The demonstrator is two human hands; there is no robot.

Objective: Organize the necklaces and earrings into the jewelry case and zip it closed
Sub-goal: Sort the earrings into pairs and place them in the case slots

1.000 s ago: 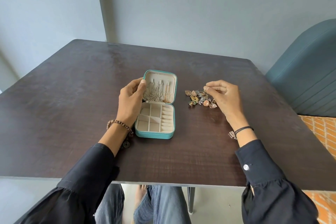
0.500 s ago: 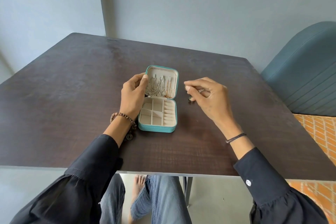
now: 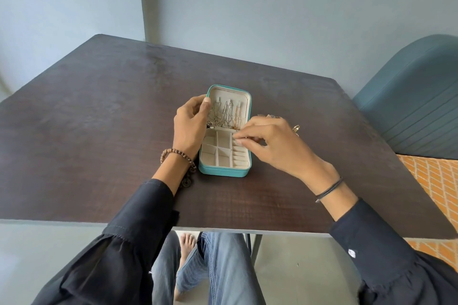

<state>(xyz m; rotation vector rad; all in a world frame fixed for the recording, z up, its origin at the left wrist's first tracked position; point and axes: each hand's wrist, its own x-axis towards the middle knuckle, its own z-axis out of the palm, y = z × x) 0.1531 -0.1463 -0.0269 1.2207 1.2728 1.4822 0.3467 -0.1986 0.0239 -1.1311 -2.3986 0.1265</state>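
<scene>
One teal jewelry case (image 3: 224,172) lies open near the middle of a dark table (image 3: 99,119), its lid (image 3: 229,95) tipped back away from the person. Inside the lid hang the necklaces (image 3: 226,116): at least three chains, mostly silver with one coppery strand on the right, too tangled at the bottom for a surer count. The base shows two columns of small pockets and one column of padded rolls, all of them bare where visible. The left hand (image 3: 189,126), with one bead bracelet (image 3: 173,153) at the wrist, grips the lid's left edge, thumb on the inner rim and fingers curled behind. The right hand (image 3: 275,146), with one black band (image 3: 329,189) at the wrist, hovers over the base's upper right corner with thumb and forefinger pinched together; whether anything sits between them cannot be told. Two or three earrings (image 3: 296,128) peek out on the table just behind that hand.
</scene>
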